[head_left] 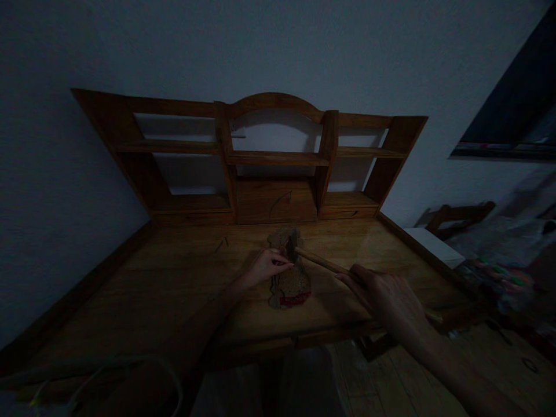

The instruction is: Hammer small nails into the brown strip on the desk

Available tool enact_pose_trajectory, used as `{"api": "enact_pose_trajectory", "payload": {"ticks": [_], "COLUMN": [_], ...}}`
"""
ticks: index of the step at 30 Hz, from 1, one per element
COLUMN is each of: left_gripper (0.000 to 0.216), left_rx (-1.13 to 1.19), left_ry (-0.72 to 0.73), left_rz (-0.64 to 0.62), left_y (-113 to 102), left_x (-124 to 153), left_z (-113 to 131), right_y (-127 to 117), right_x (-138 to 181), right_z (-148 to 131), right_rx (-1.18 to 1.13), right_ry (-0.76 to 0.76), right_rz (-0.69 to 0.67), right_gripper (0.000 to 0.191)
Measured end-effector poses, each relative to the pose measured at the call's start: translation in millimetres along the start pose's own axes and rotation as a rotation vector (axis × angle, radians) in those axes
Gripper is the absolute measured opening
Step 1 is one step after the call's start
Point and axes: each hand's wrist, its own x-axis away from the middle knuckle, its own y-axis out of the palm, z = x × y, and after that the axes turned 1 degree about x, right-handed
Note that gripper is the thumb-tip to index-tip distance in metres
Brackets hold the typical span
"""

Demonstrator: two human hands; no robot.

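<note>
My right hand (382, 292) is wrapped round the wooden handle of a hammer (321, 261), whose dark head points left, just above a brown, rough-looking piece. That irregular brown piece (293, 282) lies flat on the wooden desk (174, 278) and has a red patch along its near edge. Over its left side is my left hand (270, 264), with thumb and fingers pinched together close below the hammer head. Whatever the pinch holds, if anything, is too small and dark to make out. Two thin, dark slivers (221, 244) lie on the desk, left of the brown piece.
A wooden shelf unit (278, 157) with open compartments and small drawers rises along the back of the desk, against the wall. To the right stand a white surface (434, 246), a wooden chair back (463, 215) and plastic-wrapped things (504, 243). The room is dim.
</note>
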Motion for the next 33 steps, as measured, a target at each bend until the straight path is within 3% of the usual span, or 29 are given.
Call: {"api": "enact_pose_trajectory", "payload": {"ticks": [16, 24, 27, 33], "left_gripper": [0.029, 0.032, 0.029, 0.025], "left_rx": [0.030, -0.020, -0.035, 0.011], "left_ry": [0.041, 0.020, 0.005, 0.084], "left_rz": [-0.025, -0.024, -0.009, 0.003], "left_y": [-1.5, 2.5, 3.0, 2.7], "left_x": [0.9, 0.9, 1.0, -0.6], "left_z": [5.2, -6.2, -7.4, -12.9], "right_y": [15.2, 18.8, 24.6, 48.2], "right_x": [0.5, 0.8, 3.9, 2.6], "right_z": [3.1, -2.1, 0.9, 7.3], "right_rx": [-0.087, -0.091, -0.212, -0.725], "right_ry": [0.062, 0.084, 0.135, 0.281], "right_rz": [-0.009, -0.015, -0.019, 0.012], "right_gripper": [0.041, 0.039, 0.039, 0.045]}}
